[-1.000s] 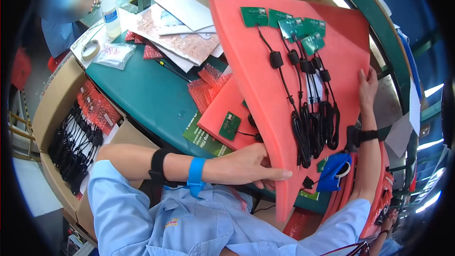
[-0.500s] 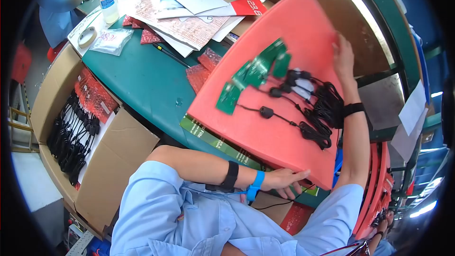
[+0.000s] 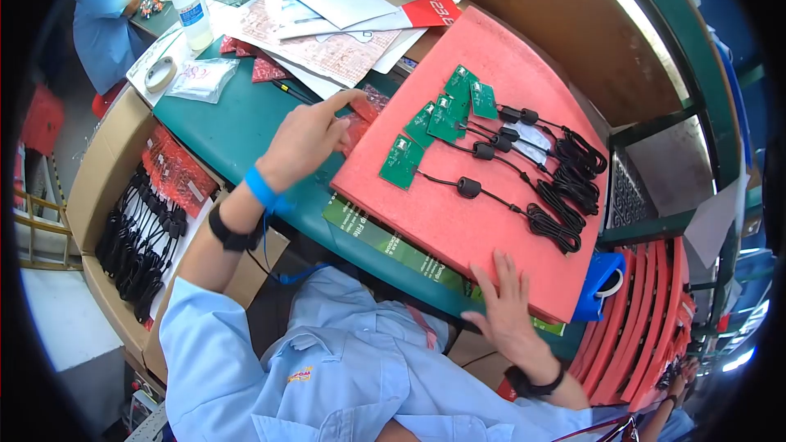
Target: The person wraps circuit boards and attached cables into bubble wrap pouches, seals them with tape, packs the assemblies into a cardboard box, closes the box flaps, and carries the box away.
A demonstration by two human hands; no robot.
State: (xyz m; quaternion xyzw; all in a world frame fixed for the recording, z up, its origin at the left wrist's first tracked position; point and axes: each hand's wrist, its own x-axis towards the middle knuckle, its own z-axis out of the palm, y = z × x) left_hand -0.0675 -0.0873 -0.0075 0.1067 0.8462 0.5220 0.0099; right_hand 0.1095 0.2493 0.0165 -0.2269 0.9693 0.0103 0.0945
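My left hand [image 3: 307, 141] is at the left edge of a pink foam sheet [image 3: 458, 229], index finger and thumb closed around a red bubble-wrap bag [image 3: 357, 129]. Part of that bag is hidden behind my hand. My right hand [image 3: 509, 311] rests with spread fingers on the sheet's near edge. Several green circuit boards [image 3: 401, 161] lie on the foam. Black cables run from them through ferrite lumps [image 3: 469, 187] to coiled bundles [image 3: 553, 229] at the right. A small white piece [image 3: 528, 141] lies among the cables.
An open carton [image 3: 106, 172] at left holds black cables and red bubble wrap. Papers [image 3: 327, 53], a bottle [image 3: 192, 12], a tape roll [image 3: 160, 74] and a plastic bag [image 3: 205, 80] are on the green table [image 3: 246, 123]. Foam sheets [image 3: 639, 319] stand at right, beside a blue object [image 3: 598, 286]. Another person [image 3: 102, 41] is at upper left.
The foam sheet, tilted and moving before, now lies flatter. My left hand has gone from its near edge to the bubble-wrap bag; my right hand has come from the far side to the near edge.
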